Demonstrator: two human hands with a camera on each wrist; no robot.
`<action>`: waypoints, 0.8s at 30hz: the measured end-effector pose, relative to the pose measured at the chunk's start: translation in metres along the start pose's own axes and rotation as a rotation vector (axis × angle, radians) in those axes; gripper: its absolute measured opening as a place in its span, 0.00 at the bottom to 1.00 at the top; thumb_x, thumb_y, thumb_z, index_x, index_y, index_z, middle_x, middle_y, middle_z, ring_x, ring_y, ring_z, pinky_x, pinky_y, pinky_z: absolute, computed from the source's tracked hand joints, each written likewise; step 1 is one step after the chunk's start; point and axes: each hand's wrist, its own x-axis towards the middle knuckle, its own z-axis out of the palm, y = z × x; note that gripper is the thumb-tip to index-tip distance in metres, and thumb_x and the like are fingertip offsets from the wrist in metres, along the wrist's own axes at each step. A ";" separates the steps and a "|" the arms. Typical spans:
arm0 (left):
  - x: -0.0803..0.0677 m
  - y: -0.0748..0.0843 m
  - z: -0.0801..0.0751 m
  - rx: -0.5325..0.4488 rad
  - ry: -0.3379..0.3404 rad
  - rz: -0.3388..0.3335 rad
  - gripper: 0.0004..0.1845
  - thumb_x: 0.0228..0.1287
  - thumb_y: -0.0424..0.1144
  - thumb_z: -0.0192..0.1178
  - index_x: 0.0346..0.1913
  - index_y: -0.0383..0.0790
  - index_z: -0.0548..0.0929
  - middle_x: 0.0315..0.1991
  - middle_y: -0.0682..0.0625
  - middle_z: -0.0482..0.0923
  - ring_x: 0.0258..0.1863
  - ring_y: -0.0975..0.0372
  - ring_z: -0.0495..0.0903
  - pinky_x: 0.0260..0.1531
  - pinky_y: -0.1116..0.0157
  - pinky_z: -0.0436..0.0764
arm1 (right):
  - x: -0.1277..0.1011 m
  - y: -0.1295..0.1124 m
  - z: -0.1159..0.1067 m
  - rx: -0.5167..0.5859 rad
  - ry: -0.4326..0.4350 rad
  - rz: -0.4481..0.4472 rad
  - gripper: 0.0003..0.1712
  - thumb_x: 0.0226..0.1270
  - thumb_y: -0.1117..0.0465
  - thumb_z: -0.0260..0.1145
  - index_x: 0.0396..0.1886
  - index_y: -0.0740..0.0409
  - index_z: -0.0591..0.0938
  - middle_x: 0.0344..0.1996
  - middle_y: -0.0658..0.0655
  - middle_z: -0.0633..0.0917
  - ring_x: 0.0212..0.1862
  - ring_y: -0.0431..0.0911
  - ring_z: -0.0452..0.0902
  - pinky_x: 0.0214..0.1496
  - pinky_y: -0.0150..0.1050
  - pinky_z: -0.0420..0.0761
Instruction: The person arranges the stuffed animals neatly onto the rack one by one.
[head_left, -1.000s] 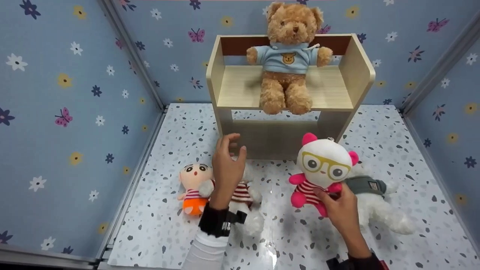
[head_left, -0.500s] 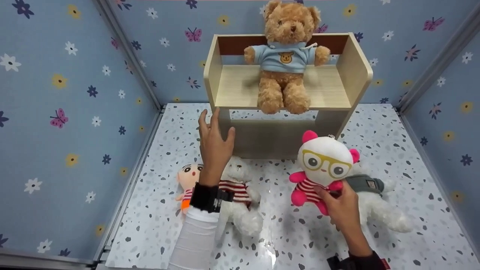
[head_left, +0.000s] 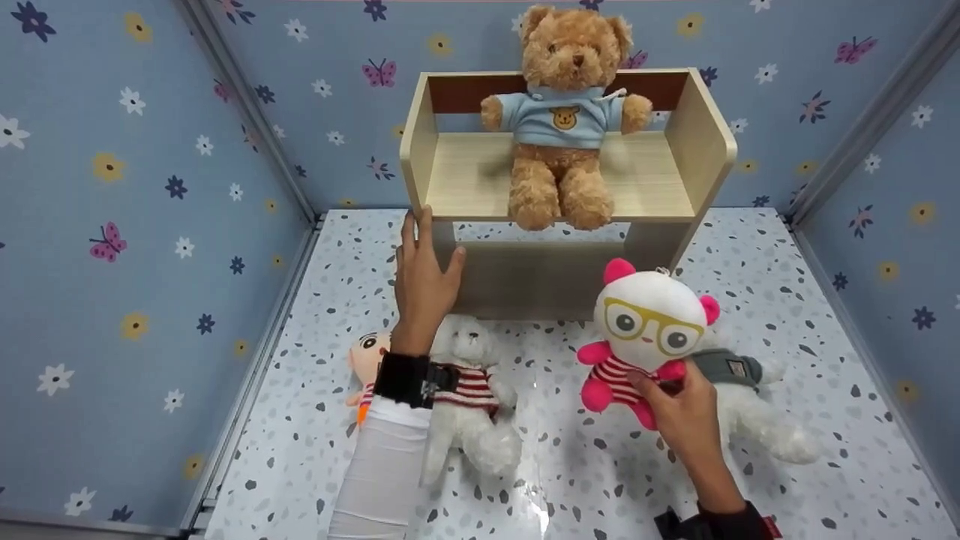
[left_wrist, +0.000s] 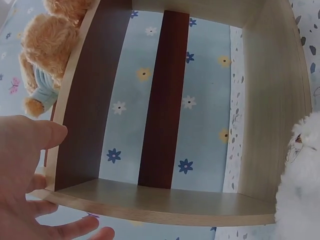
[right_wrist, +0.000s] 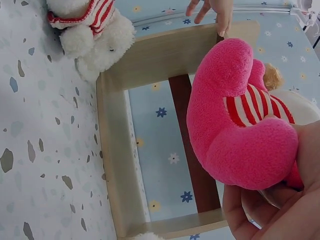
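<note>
My right hand [head_left: 681, 409] grips a plush panda [head_left: 649, 330] by its striped body. The panda has a white head, yellow glasses and pink limbs, and it is held off the floor. In the right wrist view its pink legs [right_wrist: 240, 145] fill much of the picture. At the shelf's left front corner, my left hand [head_left: 426, 281] has its fingers extended along the edge of the wooden shelf [head_left: 469, 176]. The left wrist view shows the thumb [left_wrist: 52, 134] at the upper board's edge. A brown teddy bear [head_left: 562, 120] in a light blue hoodie sits on the upper board.
On the speckled floor [head_left: 577, 480], a white plush dog [head_left: 469, 397] in a striped sweater lies under my left forearm. A boy doll [head_left: 366, 360] is partly hidden beside it. Another white plush [head_left: 757, 412] in a grey-green top lies behind my right hand. Flowered walls [head_left: 142, 225] surround the floor.
My left hand has moved up and left from above the dolls to the shelf's left front corner. The right hand still holds the panda in nearly the same place.
</note>
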 end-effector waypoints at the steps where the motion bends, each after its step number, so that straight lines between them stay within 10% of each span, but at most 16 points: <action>1: 0.000 -0.001 0.000 0.001 0.003 0.001 0.41 0.66 0.53 0.57 0.76 0.59 0.48 0.78 0.51 0.43 0.69 0.47 0.61 0.54 0.45 0.73 | 0.000 -0.001 0.000 0.006 -0.002 -0.002 0.27 0.55 0.55 0.74 0.54 0.54 0.77 0.43 0.54 0.87 0.40 0.36 0.83 0.40 0.26 0.81; 24: -0.002 -0.006 0.005 0.080 0.074 0.048 0.41 0.64 0.46 0.59 0.76 0.60 0.49 0.77 0.51 0.47 0.54 0.52 0.75 0.30 0.56 0.76 | 0.027 -0.036 -0.007 0.064 0.052 -0.083 0.26 0.54 0.57 0.75 0.52 0.56 0.79 0.43 0.55 0.86 0.40 0.36 0.84 0.40 0.28 0.82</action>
